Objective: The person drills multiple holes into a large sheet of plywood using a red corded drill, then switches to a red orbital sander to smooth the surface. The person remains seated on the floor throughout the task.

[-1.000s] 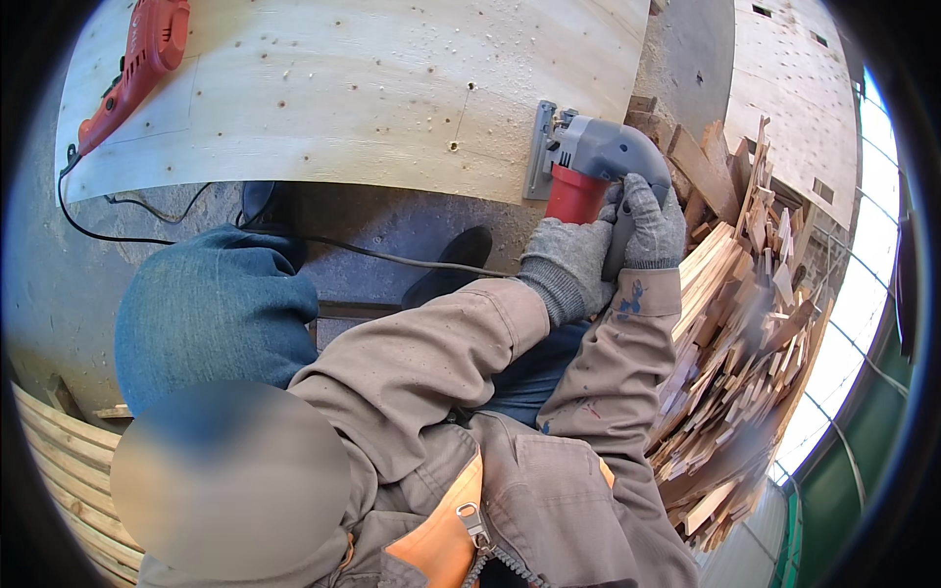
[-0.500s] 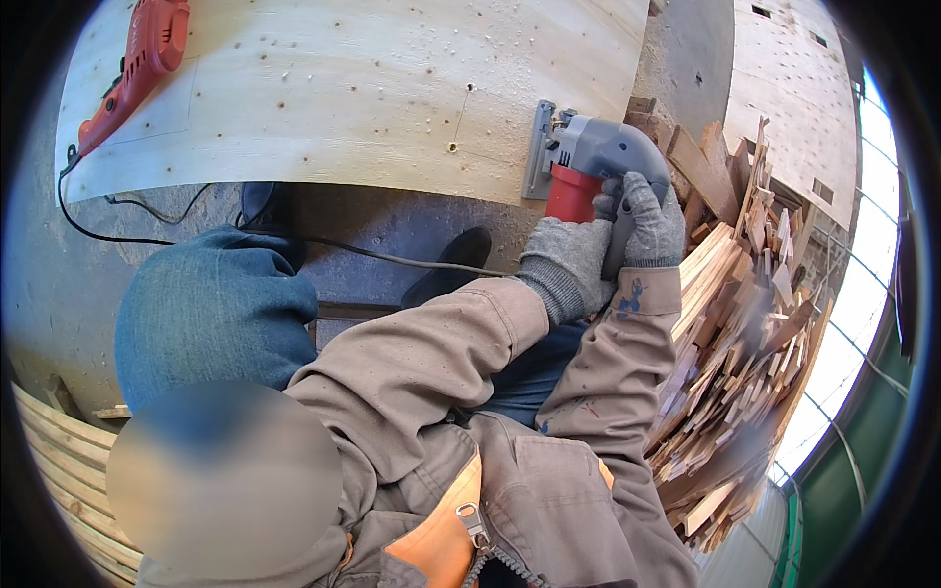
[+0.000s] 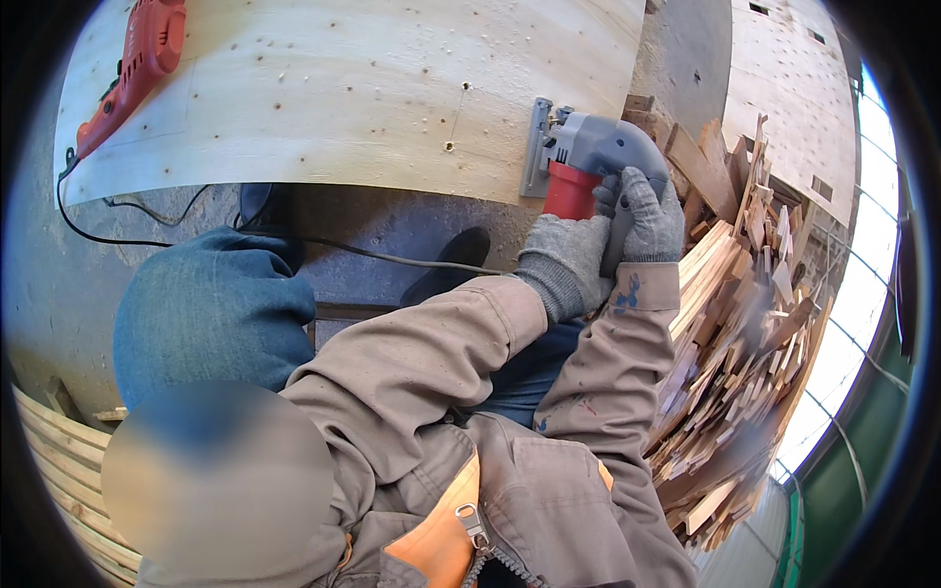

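Observation:
Both my hands, in grey knit gloves, are closed on a grey and red jigsaw (image 3: 627,145) at the near right corner of a pale plywood sheet (image 3: 333,108). The jigsaw lies tipped on its side, with its flat metal base plate turned to the left. My left hand (image 3: 569,260) grips around the lower end of the red body. On the grey handle, my right hand (image 3: 649,220) is wrapped with its fingers folded over. The blade cannot be made out.
A red power tool (image 3: 132,73) with a black cord (image 3: 103,238) lies on the sheet's left end. The cord runs past my legs. Piled wood offcuts (image 3: 735,372) lie at the right. Another perforated board (image 3: 789,98) is at the far right, and wooden slats (image 3: 69,480) at the lower left.
The whole view has shifted very slightly. My grip on the jigsaw and its place by the sheet's corner look the same.

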